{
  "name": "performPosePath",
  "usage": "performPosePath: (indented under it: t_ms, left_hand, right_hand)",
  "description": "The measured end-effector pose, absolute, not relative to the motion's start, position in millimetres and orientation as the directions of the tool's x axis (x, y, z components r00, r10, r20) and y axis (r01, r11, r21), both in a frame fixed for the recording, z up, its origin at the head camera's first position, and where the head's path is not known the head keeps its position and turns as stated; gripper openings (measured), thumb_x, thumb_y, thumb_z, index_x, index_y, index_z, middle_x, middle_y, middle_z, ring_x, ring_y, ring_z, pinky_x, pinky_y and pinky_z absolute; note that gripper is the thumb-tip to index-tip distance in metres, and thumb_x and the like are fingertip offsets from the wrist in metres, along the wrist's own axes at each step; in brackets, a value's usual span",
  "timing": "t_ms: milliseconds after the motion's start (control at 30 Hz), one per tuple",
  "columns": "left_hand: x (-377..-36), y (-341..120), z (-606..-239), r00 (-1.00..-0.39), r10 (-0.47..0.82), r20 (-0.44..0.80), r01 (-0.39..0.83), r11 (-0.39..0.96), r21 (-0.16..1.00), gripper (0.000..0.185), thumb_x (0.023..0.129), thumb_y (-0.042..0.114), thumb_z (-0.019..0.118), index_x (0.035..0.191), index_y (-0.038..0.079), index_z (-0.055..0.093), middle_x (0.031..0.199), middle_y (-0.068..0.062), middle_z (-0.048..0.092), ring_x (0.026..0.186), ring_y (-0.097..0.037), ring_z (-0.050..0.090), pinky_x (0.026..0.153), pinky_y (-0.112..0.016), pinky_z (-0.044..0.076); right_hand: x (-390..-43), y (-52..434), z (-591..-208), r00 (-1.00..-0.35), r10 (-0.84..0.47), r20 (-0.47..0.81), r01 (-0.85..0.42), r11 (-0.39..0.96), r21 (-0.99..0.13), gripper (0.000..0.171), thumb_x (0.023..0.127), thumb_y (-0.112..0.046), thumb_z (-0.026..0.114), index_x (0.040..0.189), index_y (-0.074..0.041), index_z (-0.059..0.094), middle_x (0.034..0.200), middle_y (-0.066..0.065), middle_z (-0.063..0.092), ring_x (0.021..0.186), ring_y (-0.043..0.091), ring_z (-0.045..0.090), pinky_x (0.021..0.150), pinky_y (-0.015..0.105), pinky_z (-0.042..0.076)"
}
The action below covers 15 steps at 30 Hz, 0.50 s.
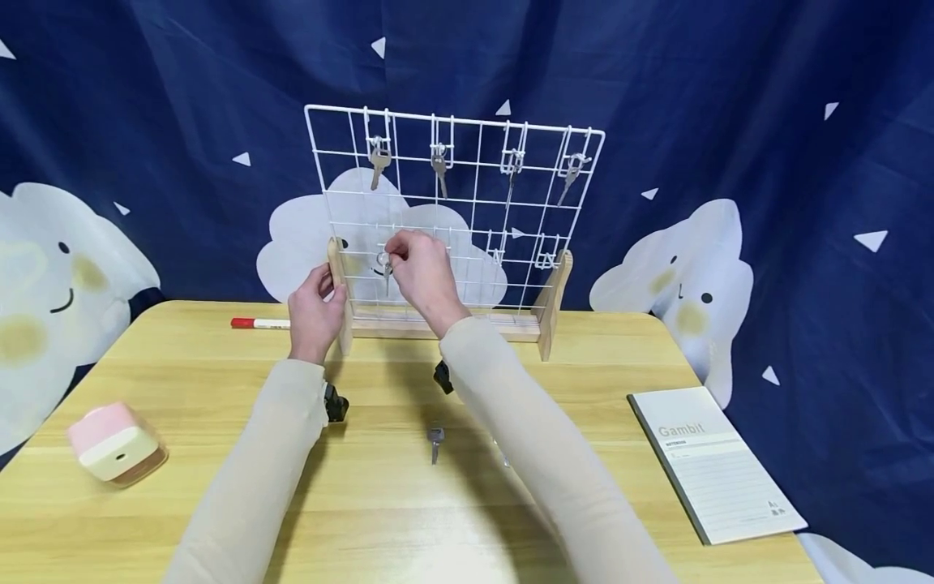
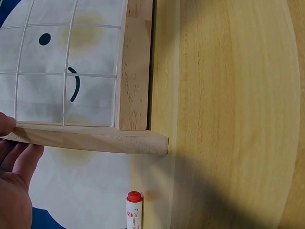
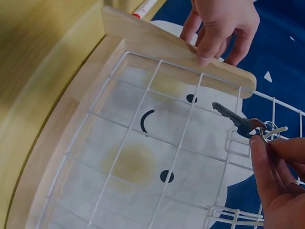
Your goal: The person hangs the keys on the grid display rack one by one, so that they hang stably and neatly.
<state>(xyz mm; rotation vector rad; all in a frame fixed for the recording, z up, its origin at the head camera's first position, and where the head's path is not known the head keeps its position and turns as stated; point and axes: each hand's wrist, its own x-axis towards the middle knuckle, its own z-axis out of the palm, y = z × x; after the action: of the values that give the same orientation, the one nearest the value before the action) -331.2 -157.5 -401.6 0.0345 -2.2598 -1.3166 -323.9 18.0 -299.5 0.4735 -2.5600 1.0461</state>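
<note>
A white wire grid rack (image 1: 474, 199) stands upright on a wooden base. My left hand (image 1: 315, 315) grips its left wooden side panel (image 2: 95, 139), thumb on one face and fingers on the other. At the lower left of the grid, my right hand (image 1: 425, 272) pinches the ring of a silver key (image 3: 233, 118). In the right wrist view, that ring (image 3: 270, 130) is around the tip of a white hook (image 3: 280, 131), and the key hangs free of the fingers. Several keys, such as this brass-toned key (image 1: 379, 165), hang from the top row of hooks.
One more key (image 1: 435, 438) lies on the table, and a small shiny item (image 1: 503, 456) shows beside my right sleeve. A red-capped marker (image 1: 255, 323) lies left of the rack. A pink and cream box-shaped object (image 1: 117, 446) sits left, a notebook (image 1: 715, 462) right.
</note>
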Motion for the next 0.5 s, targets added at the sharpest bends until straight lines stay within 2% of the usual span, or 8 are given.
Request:
performPosePath:
  t_ms: [500]
  left_hand:
    - [-330.6, -159.2, -400.9, -0.869, -0.263, 0.419, 0.228, 0.539, 0.811, 0.043, 0.096, 0.004, 0.059, 0.137, -0.001, 0.053, 0.129, -0.022, 0.059, 0.118, -0.031, 0.059, 0.100, -0.036, 0.048]
  right_hand:
    - [-311.4, 30.3, -308.0, -0.867, -0.208, 0.452, -0.455, 0.700, -0.551, 0.016, 0.093, -0.004, 0.062, 0.102, -0.009, 0.075, 0.094, 0.000, 0.066, 0.087, 0.012, 0.061, 0.079, 0.021, 0.050]
